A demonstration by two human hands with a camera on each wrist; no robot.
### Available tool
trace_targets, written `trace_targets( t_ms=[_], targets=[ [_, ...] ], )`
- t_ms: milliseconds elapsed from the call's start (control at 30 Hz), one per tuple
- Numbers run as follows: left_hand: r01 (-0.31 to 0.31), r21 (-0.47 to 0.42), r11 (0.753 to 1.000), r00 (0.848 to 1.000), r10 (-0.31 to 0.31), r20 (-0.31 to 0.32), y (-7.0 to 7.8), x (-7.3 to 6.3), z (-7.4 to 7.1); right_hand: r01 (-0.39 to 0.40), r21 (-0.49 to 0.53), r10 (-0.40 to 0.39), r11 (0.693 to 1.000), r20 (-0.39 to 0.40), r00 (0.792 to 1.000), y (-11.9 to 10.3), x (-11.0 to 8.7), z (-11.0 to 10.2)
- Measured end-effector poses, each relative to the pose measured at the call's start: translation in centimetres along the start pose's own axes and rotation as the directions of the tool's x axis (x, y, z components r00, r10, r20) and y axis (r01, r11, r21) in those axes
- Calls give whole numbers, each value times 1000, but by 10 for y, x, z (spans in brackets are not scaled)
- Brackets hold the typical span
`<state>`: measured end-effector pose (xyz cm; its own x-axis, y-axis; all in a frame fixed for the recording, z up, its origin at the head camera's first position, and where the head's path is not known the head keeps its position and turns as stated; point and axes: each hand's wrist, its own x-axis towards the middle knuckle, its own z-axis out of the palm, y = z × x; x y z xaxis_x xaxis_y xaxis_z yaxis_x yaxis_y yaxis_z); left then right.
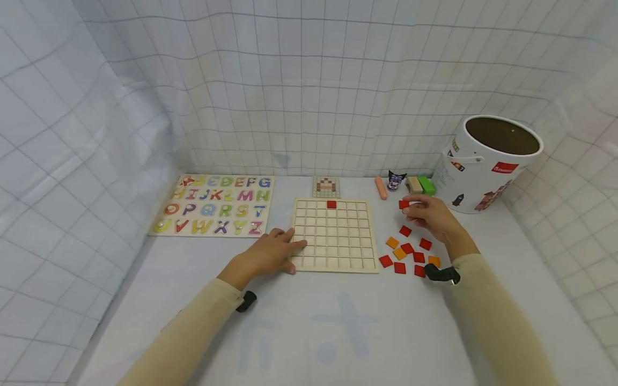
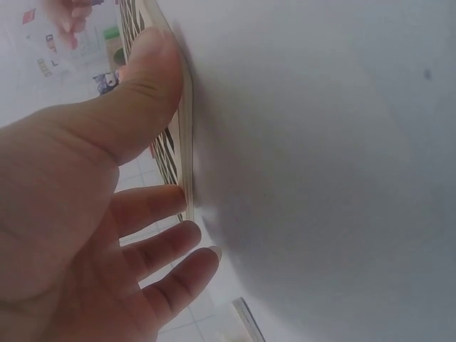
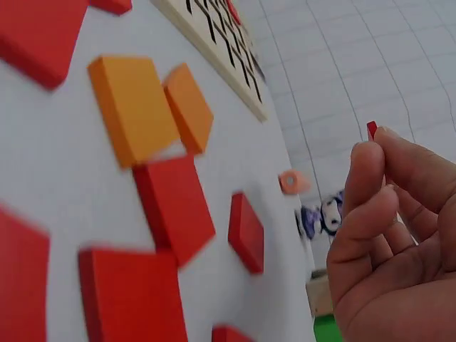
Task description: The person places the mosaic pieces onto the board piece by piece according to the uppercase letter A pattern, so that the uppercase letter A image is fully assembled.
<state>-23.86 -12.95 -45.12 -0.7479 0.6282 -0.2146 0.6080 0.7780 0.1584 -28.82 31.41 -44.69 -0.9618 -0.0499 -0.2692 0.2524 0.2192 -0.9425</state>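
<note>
Between thumb and fingertips my right hand pinches a red square tile, held above the table on the right; in the right wrist view only a small end of this tile shows. My left hand rests at the left edge of a wooden grid board, fingers spread and touching its rim. One red tile sits in the board's top row. Several loose red tiles and orange tiles lie scattered between the board and my right forearm.
An alphabet puzzle board lies at the left. Behind the grid board is a small pattern card. An orange stick-like piece, a purple-black figure, a wooden block and a green block stand near a white bucket.
</note>
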Motion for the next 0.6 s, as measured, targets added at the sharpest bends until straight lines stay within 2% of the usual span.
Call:
trace_targets(
  t_ms=[100,233,400,600],
  targets=[
    [-12,-8,1000,1000,12,-16,-1,-6,-1,15,-37,-14,999,36,999,-7,13,27],
    [-27,-5,1000,999,27,-26,1,-4,-2,14,-81,-6,997,91,996,-18,25,54],
    [-8,6,1000,1000,9,-23,0,-4,-2,36,-73,-23,997,176,984,-27,43,89],
    [7,-2,1000,1000,-7,-1,-1,-3,0,19,-59,-6,998,211,977,-29,51,123]
  ],
)
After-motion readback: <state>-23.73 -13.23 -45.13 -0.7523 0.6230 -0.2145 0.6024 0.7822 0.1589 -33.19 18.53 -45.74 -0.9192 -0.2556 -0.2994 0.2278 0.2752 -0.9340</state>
